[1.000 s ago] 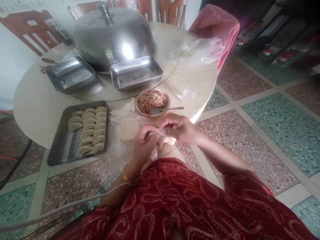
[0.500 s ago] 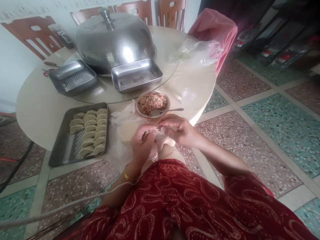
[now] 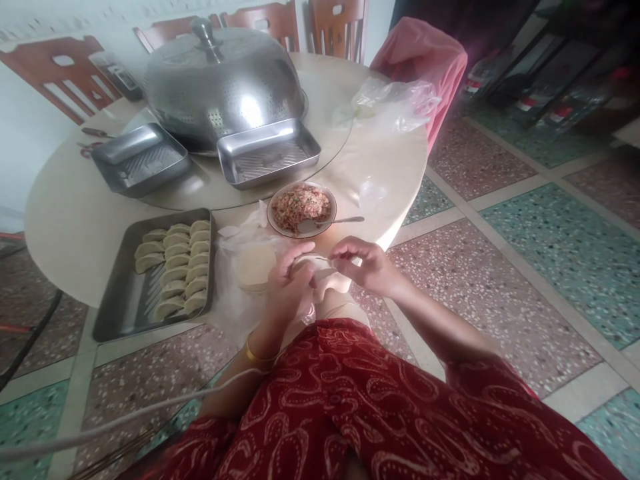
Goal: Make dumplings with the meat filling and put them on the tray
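Head view. The left hand (image 3: 285, 283) and right hand (image 3: 367, 265) meet over the near edge of the round surface (image 3: 75, 220), both sets of fingers closed on one dumpling (image 3: 310, 265). The left fingers (image 3: 295, 257) cup and pinch its pale wrapper from the left; the right fingers (image 3: 345, 250) are pressed together on its rim from the right. The dumpling thus lies between the two sets of fingertips, touching both.

Just left of the left fingers, a stack of round wrappers (image 3: 253, 265) rests on a clear plastic sheet (image 3: 235, 300). Just beyond the fingers stands a bowl of minced filling (image 3: 301, 208) with a spoon (image 3: 330, 221) lying in it, handle pointing right. Farther left of the fingers, a metal tray (image 3: 120, 300) carries rows of folded dumplings (image 3: 175, 267). Well beyond the fingers are two smaller steel trays (image 3: 267, 153) and a perforated domed cover (image 3: 223, 83).
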A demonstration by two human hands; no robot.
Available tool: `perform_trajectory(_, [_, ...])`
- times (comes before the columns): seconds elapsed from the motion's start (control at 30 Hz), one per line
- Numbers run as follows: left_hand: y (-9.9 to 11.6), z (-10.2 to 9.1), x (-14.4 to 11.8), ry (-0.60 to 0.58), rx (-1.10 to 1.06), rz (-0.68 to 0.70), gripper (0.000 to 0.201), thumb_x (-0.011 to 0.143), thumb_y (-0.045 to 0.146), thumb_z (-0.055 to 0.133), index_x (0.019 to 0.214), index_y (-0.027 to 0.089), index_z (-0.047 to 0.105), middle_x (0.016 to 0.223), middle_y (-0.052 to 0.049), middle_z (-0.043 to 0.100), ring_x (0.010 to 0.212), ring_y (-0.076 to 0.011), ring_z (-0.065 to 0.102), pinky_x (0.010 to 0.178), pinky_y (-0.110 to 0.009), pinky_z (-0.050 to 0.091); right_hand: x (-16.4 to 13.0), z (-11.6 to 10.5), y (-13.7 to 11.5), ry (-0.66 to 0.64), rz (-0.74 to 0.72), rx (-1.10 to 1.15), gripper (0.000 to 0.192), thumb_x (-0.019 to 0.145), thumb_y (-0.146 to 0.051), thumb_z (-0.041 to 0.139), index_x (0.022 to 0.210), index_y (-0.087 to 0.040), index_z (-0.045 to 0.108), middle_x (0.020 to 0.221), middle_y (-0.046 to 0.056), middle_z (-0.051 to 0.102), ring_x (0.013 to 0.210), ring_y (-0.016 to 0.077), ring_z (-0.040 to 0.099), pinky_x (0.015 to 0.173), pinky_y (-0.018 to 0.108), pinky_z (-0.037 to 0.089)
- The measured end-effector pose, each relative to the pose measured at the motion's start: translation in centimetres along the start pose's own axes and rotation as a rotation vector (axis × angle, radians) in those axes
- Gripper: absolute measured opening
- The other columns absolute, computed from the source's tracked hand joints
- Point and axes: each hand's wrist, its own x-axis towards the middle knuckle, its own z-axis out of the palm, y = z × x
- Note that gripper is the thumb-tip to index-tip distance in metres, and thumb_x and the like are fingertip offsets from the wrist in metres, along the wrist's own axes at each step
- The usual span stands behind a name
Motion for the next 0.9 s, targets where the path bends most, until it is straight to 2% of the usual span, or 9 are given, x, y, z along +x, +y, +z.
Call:
perform_trajectory(0.1, [0.0,0.4,0.1,0.002,0.057,-0.043,0.027,0.073,0.024,0.066,0.099,0.016,0.069,0.051,0.006,0.058,0.049,-0.0081,0.054,0.052,-0.018,0.045,0.0,-0.3,0.1,0.000,0.029,-0.015,0.014,0.088,-0.030,0.064,0.089,-0.017,0.071,0.085,0.005,0.072,0.072,0.0143,0.064,0.066,0.033,0.053])
perform_trajectory(0.2, [-0.1,0.5,0.2,0.020,0.094,-0.021,0.021,0.072,0.025,0.066,0.092,0.016,0.068,0.053,0.006,0.058,0.050,-0.0081,0.054,0.052,-0.018,0.045,0.0,-0.6,0.0,-0.010,0.027,-0.046,0.011,0.087,-0.026,0.064,0.087,-0.017,0.071,0.085,0.005,0.071,0.074,0.0141,0.065,0.067,0.032,0.053])
perform_trajectory(0.4, [-0.6,0.1,0.5,-0.020,0.126,0.039,0.015,0.075,0.027,0.068,0.087,0.018,0.066,0.086,0.000,0.069,0.055,-0.0064,0.056,0.054,-0.019,0.046,0.4,-1.0,0.0,-0.084,0.024,-0.118,0.011,0.087,-0.022,0.062,0.083,-0.017,0.071,0.084,0.005,0.070,0.073,0.0133,0.062,0.068,0.032,0.052])
perform_trajectory(0.47, [-0.6,-0.1,0.5,-0.039,0.157,0.048,0.016,0.076,0.029,0.067,0.089,0.018,0.066,0.091,-0.001,0.069,0.054,-0.0058,0.056,0.053,-0.019,0.046,0.7,-1.0,0.0,-0.105,0.018,-0.134,0.011,0.087,-0.020,0.061,0.081,-0.017,0.070,0.082,0.004,0.068,0.072,0.0127,0.060,0.066,0.031,0.050])
perform_trajectory(0.57, [-0.6,-0.3,0.5,-0.067,0.216,0.056,0.018,0.078,0.030,0.066,0.091,0.018,0.067,0.087,-0.001,0.069,0.053,-0.0060,0.054,0.054,-0.019,0.046,1.0,-1.0,0.1,-0.107,0.056,-0.148,0.011,0.086,-0.018,0.060,0.078,-0.016,0.068,0.080,0.004,0.067,0.069,0.0119,0.058,0.064,0.030,0.047])
perform_trajectory(0.73, [-0.7,-0.2,0.4,-0.135,0.265,0.064,0.017,0.077,0.029,0.067,0.091,0.019,0.066,0.091,-0.001,0.069,0.055,-0.0063,0.055,0.054,-0.019,0.047,1.8,-1.0,0.0,-0.066,0.215,-0.111,0.009,0.080,-0.018,0.061,0.074,-0.015,0.068,0.077,0.002,0.066,0.064,0.0099,0.054,0.060,0.027,0.043])
perform_trajectory(0.9, [-1.0,0.0,0.6,-0.183,0.265,0.045,0.015,0.074,0.025,0.069,0.088,0.021,0.066,0.078,0.001,0.067,0.055,-0.0094,0.057,0.050,-0.020,0.047,2.2,-0.8,-0.7,-0.088,0.295,-0.037,0.011,0.077,-0.017,0.058,0.069,-0.015,0.066,0.063,-0.001,0.062,0.057,0.0083,0.049,0.055,0.024,0.038])
